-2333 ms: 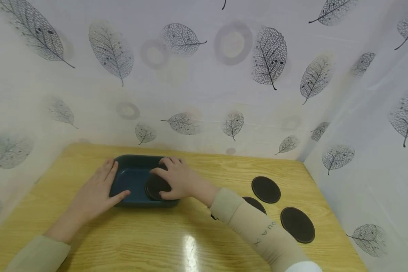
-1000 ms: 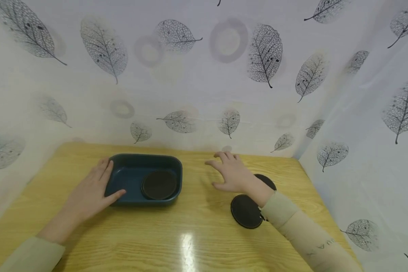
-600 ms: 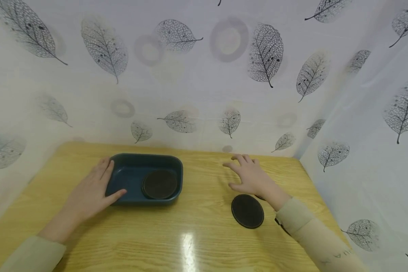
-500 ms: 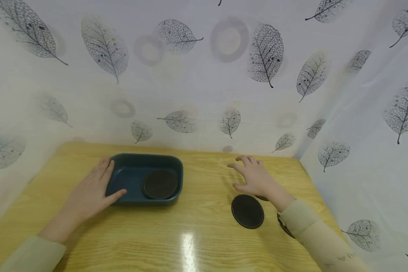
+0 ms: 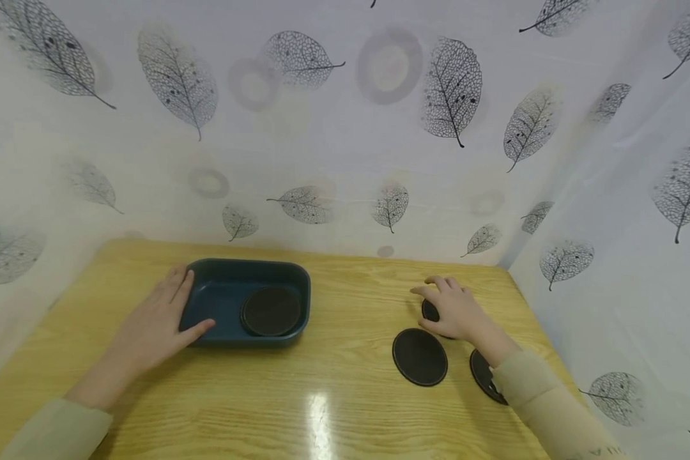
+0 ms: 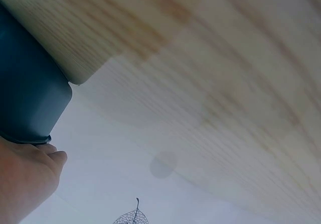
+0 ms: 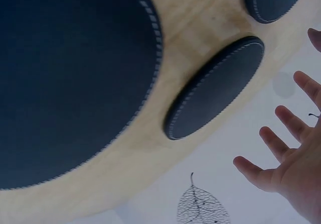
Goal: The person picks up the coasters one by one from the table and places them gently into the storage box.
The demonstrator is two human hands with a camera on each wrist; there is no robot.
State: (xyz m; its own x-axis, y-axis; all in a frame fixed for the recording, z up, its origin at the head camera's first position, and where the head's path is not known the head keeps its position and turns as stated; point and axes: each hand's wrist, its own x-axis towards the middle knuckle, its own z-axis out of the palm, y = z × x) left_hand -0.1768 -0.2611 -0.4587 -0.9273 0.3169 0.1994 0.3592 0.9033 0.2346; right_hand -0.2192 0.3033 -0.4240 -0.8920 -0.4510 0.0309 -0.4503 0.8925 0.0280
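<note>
A dark blue rectangular tray (image 5: 218,271) stands on the wooden table, with one round dark coaster (image 5: 271,311) lying in its right half. My left hand (image 5: 167,313) lies flat against the tray's left side, its thumb along the front rim; the left wrist view shows the tray wall (image 6: 25,93) beside my left hand (image 6: 22,184). My right hand (image 5: 453,308) rests with relaxed fingers over a coaster (image 5: 429,311) at the right, mostly covering it. In the right wrist view the fingers (image 7: 273,146) are spread, holding nothing.
Two more coasters lie near the right hand: one (image 5: 420,356) just in front of it, another (image 5: 484,375) partly under the sleeve. Leaf-patterned curtains close off the back and right sides. The wooden table (image 5: 322,383) stretches toward me.
My right hand left a coaster in the tray, moved right across the table and came down over the far coaster. The left hand and tray have stayed put.
</note>
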